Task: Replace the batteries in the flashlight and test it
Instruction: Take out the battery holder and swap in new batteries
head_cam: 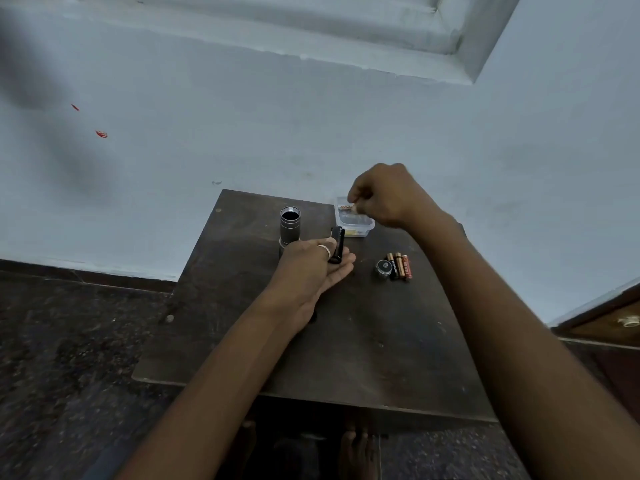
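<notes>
A grey flashlight body [290, 226] stands upright on the dark table [346, 341], its open end facing up. My left hand [311, 268] lies palm up just right of it, with a black battery holder [337, 244] gripped between thumb and fingers. My right hand [388, 195] hovers over a small clear plastic box [356, 223] at the table's far edge, fingers pinched on a small battery [349, 206]. Three loose batteries [400, 266] lie side by side at the right. The flashlight's round end cap [383, 268] rests against them.
The small table stands against a pale blue wall [242, 133]. Dark speckled floor [52, 341] spreads to the left. A wooden piece of furniture [606, 317] is at the right edge. Bare feet [356, 448] show below the table's near edge.
</notes>
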Motion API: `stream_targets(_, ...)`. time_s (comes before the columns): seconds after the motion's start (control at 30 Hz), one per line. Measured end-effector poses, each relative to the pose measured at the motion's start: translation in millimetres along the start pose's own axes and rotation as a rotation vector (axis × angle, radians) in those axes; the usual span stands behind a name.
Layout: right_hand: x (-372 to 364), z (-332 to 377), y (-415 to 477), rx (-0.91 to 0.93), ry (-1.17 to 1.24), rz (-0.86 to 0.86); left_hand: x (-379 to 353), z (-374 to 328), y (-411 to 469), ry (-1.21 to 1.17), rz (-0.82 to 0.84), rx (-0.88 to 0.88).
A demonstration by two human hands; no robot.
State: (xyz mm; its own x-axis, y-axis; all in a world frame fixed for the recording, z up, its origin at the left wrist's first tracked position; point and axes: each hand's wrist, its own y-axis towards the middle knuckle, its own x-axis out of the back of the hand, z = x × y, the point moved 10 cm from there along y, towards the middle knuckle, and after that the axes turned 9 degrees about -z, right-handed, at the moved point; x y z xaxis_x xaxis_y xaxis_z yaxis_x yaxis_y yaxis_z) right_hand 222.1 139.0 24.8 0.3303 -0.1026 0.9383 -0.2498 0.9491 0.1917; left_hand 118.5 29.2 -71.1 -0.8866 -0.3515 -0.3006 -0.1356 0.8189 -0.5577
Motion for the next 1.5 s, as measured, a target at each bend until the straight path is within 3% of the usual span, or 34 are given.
stream_targets(0.13, -33.6, 3.2, 18.7, 0.057, -0.181, 0.298, -0.4, 1.7, -0.1, -0.026, 0.003, 0.039)
stream_targets(0.4, -53.0, 8.9, 23.5, 0.139, -0.269, 0.392, -2.3, -1.3, -1.9, -0.024, 0.024, 0.028)
stream_targets(0.7, -51.6, 4.0, 18.0, 0.138, -0.193, 0.376, -3.7, -1.1, -4.9, -0.025, 0.027, 0.042)
stream_targets(0.97, -53.7, 2.4, 17.9, 0.176, -0.21, 0.236, -4.2, -0.9, -4.0, -0.032, 0.032, 0.046)
stream_targets(1.3, -60.5, -8.9, 22.9, 0.017, -0.231, 0.118, -3.8, -0.7, -1.1, -0.054, 0.047, 0.023)
stream_targets(1.5, -30.2, -10.4, 14.0, -0.098, -0.079, 0.057, -2.2, -1.2, 0.5, -0.085, 0.061, 0.051)
